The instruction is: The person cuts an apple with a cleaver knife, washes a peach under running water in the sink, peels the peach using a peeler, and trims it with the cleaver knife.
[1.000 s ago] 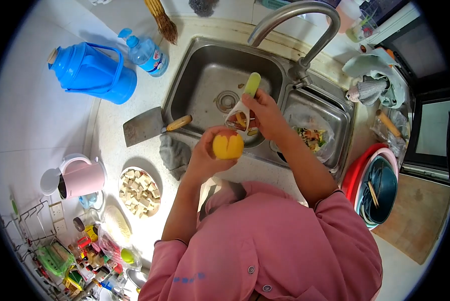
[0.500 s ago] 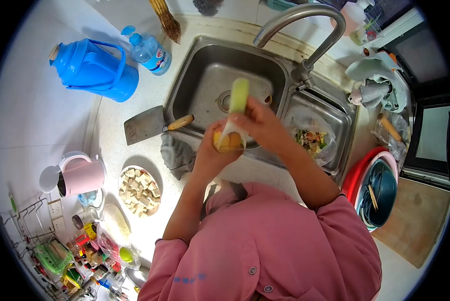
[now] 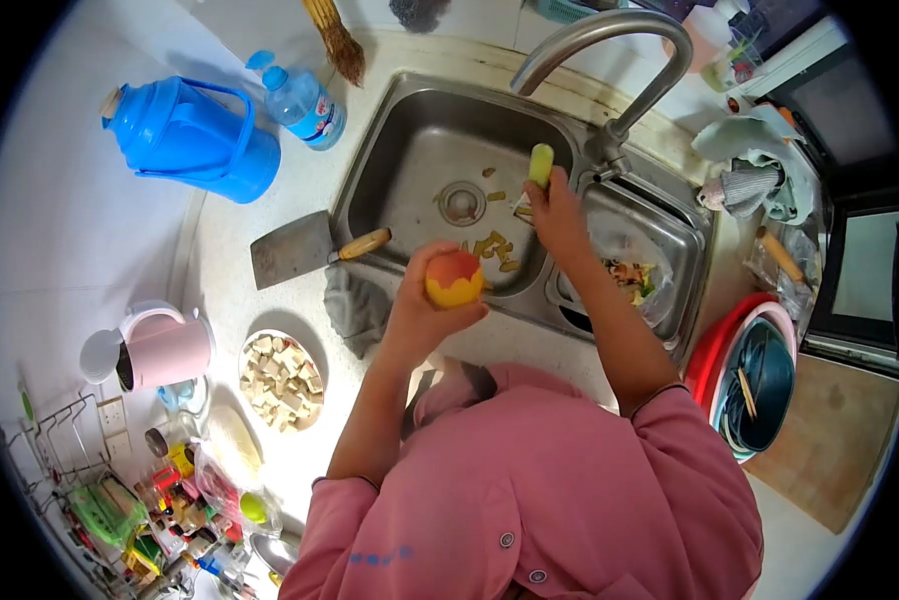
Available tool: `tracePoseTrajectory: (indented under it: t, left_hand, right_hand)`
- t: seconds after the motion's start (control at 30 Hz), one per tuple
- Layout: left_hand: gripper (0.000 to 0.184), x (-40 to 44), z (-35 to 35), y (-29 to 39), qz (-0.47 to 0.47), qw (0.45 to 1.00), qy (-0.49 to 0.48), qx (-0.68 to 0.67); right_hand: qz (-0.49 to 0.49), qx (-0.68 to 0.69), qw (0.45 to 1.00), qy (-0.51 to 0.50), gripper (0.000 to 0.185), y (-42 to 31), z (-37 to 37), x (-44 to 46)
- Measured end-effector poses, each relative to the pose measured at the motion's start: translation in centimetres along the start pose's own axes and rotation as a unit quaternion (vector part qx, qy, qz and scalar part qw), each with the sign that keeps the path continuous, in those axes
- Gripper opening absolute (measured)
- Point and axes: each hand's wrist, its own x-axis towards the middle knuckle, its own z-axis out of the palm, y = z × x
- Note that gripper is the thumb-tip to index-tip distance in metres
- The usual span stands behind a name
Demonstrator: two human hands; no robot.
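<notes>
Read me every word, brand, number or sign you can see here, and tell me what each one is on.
No text can be read with certainty.
Blue pump bottle: label print, too blurred to read.
Pink shirt: short row of blue marks, too blurred to read.
Jumble of packets and containers at lower left: any print is too small to read.

There are two hands, one peeler, one cleaver.
</notes>
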Motion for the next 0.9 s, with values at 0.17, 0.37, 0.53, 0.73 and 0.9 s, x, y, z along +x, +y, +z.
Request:
tracePoseTrajectory:
  t: [0.17, 0.37, 0.53, 0.73, 0.9]
  left_hand:
    - [0.072, 0.1, 0.4, 0.6, -0.038, 0.999, 0.03, -0.021]
    - [0.067, 0.7, 0.6, -0.6, -0.054, 0.994, 0.054, 0.072]
    - [0.065, 0.6, 0.7, -0.6, -0.048, 0.993, 0.056, 0.094]
    - [0.067, -0.2, 0.0, -0.8, 0.016, 0.998, 0.003, 0.061]
    - [0.069, -0.2, -0.2, 0.1, -0.008, 1.0, -0.009, 0.018]
  right_hand:
    - [-0.035, 0.091, 0.995, -0.023, 0.027, -2.5, -0.7, -0.7]
    - [0.017, 0.243, 0.945, -0.219, 0.038, -9.0, 1.8, -6.5]
    - [-0.024, 0.229, 0.934, -0.275, 0.04, -7.4, 2.9, -6.1]
    - [0.128, 0.407, 0.892, -0.147, 0.033, -1.6, 2.1, -2.0]
    - [0.004, -0.089, 0.996, 0.01, 0.03, -0.8, -0.3, 0.5]
